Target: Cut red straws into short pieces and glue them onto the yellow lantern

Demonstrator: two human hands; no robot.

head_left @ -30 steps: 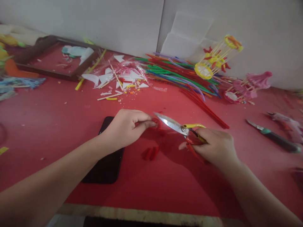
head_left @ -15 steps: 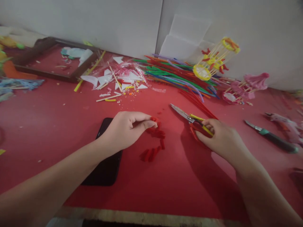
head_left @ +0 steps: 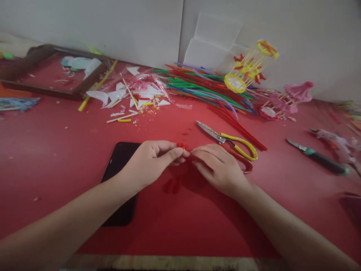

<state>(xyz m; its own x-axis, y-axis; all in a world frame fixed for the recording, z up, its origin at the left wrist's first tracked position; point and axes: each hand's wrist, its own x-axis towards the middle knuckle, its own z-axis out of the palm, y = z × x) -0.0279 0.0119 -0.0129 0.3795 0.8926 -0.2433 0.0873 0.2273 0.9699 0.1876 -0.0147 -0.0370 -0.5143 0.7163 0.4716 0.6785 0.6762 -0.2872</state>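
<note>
My left hand (head_left: 153,162) is closed in a pinch on short red pipe cleaner pieces (head_left: 181,145), which poke out past the thumb and forefinger. Close against it on the right, my right hand (head_left: 218,167) has its fingertips drawn together; what lies between them is hidden. Below the hands, more cut red pipe cleaner bits (head_left: 173,186) lie on the red tabletop (head_left: 180,229). The scissors (head_left: 221,138), with one yellow and one red handle, rest on the table just beyond my right hand. A black phone (head_left: 120,199) lies partly beneath my left forearm.
Colored pipe cleaners (head_left: 200,88) are heaped at the back. Paper scraps (head_left: 146,90) and sticks lie left of them. A yellow stick model (head_left: 248,69) and a pink one (head_left: 287,101) stand right. A green-handled knife (head_left: 324,162), glue gun (head_left: 335,141) and brown frame (head_left: 42,88) flank the workspace.
My right hand has let go of the scissors, leaving them on the table, and moved left to meet my left hand. The left hand keeps its pinch on the red pieces.
</note>
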